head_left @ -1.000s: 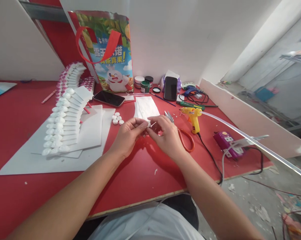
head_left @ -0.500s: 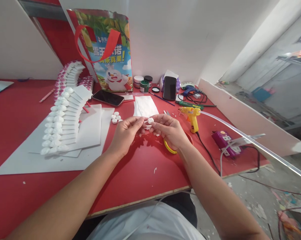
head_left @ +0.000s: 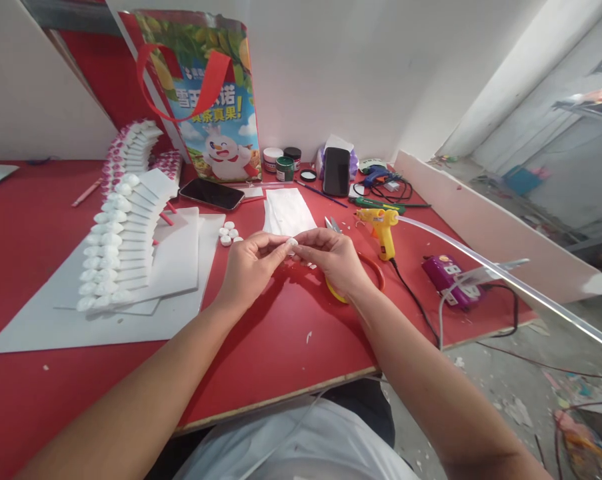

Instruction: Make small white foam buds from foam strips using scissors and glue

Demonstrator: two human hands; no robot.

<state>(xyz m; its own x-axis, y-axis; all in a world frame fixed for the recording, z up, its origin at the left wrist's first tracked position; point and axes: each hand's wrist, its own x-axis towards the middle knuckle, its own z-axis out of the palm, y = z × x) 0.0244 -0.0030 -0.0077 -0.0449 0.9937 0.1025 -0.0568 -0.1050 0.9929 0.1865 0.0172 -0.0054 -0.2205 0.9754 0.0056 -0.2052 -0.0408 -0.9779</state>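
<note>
Over the red table, my left hand [head_left: 253,270] and my right hand [head_left: 331,259] meet fingertip to fingertip. Both pinch one small white rosette [head_left: 292,243], which looks like a rolled flower; the fingers cover most of it. Several similar white rosettes [head_left: 229,233] lie in a cluster just left of my left hand. Beyond my fingertips is a stack of white sheets [head_left: 288,210]. Scissors [head_left: 378,270] with an orange and yellow handle lie under my right hand, partly hidden by it.
At left, a curved row of white flower-tipped pieces [head_left: 131,247] rests on white boards [head_left: 41,320]. A yellow glue gun [head_left: 385,230] with a long clear stick stands at right, near a purple box [head_left: 448,283]. Behind are a phone [head_left: 211,194], paint jars [head_left: 285,169] and a printed bag [head_left: 215,100].
My fingers have closed in around the white rosette and now cover more of it. The hands have come closer together. The whole view has shifted slightly.
</note>
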